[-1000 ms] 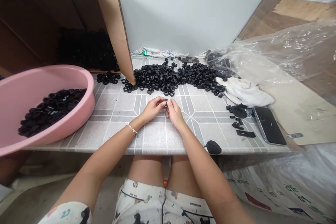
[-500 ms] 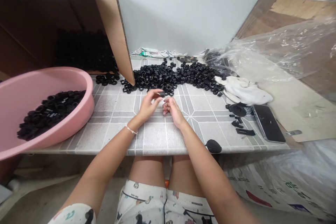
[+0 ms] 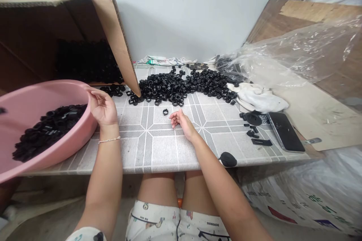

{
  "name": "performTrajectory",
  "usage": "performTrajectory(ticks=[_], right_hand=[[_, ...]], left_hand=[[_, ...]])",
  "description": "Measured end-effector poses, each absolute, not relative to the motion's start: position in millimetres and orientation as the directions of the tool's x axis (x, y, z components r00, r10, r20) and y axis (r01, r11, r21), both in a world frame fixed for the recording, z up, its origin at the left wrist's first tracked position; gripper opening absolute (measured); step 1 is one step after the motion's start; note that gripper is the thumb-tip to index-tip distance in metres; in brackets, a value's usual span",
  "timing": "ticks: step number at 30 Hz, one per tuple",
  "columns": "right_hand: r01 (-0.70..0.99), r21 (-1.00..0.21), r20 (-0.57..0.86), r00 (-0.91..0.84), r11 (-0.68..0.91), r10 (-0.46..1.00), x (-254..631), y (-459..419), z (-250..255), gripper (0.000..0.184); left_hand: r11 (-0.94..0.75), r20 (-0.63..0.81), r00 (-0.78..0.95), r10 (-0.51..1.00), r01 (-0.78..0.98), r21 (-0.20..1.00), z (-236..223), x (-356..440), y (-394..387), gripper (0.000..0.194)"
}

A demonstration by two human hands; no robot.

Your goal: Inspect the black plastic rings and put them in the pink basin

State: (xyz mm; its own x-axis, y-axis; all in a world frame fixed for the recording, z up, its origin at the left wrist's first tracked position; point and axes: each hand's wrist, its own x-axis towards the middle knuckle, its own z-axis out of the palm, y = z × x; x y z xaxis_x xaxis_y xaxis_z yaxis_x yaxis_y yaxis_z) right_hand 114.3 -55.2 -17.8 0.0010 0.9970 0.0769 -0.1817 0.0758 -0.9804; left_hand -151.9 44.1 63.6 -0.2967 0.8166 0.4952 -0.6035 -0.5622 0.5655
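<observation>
The left hand (image 3: 103, 108), fingers loosely extended at the rim of the pink basin (image 3: 70, 81), shows nothing in its grip; the step in hand looks like a release over the black parts (image 3: 49, 131) inside. The right hand (image 3: 182, 122) has a half-curled grip, nothing visible in it. Just beside it, 1 black ring (image 3: 165, 114) lies on the table (image 3: 166, 147), nearer than the pile (image 3: 169, 86). Picking up that ring would call for a light fingertip pinch.
</observation>
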Motion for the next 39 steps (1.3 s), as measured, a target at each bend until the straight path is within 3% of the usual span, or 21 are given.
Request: performTrajectory(ticks=[3, 5, 6, 8, 10, 13, 16, 20, 26, 29, 33, 36, 39], right_hand=[[-0.181, -0.981, 0.067, 0.002, 0.066, 0.998, 114, -55, -18, 0.068], [-0.179, -0.982, 0.059, 0.008, 0.06, 0.998, 113, -55, -17, 0.068], [-0.18, -0.982, 0.055, 0.015, 0.057, 0.998, 113, -55, -17, 0.067], [-0.193, -0.98, 0.044, 0.038, 0.05, 0.998, 114, -56, -17, 0.064], [-0.203, -0.978, 0.042, 0.071, 0.056, 0.997, 115, -56, -17, 0.057], [-0.19, -0.977, 0.073, 0.14, 0.099, 0.987, 115, -56, -18, 0.043], [-0.155, -0.979, 0.098, 0.207, 0.131, 0.973, 115, -55, -21, 0.034], [-0.084, -0.989, 0.083, 0.369, 0.122, 0.926, 130, -43, -24, 0.024], [0.267, -0.964, 0.172, 0.662, -0.014, 0.729, 191, 10, -26, 0.012], [0.551, -0.833, 0.326, 0.551, -0.042, 0.768, 215, 40, -27, 0.02], [0.757, -0.65, 0.339, 0.368, -0.067, 0.866, 226, 64, -31, 0.037], [0.825, -0.558, 0.347, 0.331, -0.091, 0.877, 226, 72, -37, 0.038], [0.774, -0.627, 0.348, 0.374, -0.083, 0.86, 228, 79, -40, 0.026]], left_hand=[[-0.438, 0.407, -0.197, 0.892, -0.598, 0.671, 58, -143, 52, 0.034], [-0.346, 0.36, -0.073, 0.93, -0.502, 0.792, 47, -126, 53, 0.021], [-0.306, 0.335, 0.002, 0.942, -0.401, 0.863, 40, -114, 51, 0.018], [-0.345, 0.342, 0.16, 0.926, -0.01, 0.938, 23, -85, 40, 0.017], [-0.492, 0.378, 0.343, 0.86, 0.36, 0.793, 7, -57, 24, 0.014], [-0.641, 0.334, 0.554, 0.763, 0.58, 0.502, -6, -33, 6, 0.024], [-0.698, 0.287, 0.642, 0.711, 0.597, 0.395, -7, -33, 1, 0.02], [-0.794, 0.27, 0.762, 0.588, 0.48, 0.373, -1, -40, -1, 0.019], [-0.833, 0.259, 0.827, 0.499, 0.375, 0.407, 3, -33, -11, 0.023], [-0.828, 0.273, 0.826, 0.493, 0.349, 0.438, 1, -32, -12, 0.023], [-0.813, 0.263, 0.818, 0.512, 0.361, 0.457, -3, -34, -12, 0.023], [-0.803, 0.255, 0.812, 0.525, 0.374, 0.464, -5, -34, -14, 0.022], [-0.791, 0.236, 0.81, 0.537, 0.388, 0.473, -4, -33, -16, 0.021]])
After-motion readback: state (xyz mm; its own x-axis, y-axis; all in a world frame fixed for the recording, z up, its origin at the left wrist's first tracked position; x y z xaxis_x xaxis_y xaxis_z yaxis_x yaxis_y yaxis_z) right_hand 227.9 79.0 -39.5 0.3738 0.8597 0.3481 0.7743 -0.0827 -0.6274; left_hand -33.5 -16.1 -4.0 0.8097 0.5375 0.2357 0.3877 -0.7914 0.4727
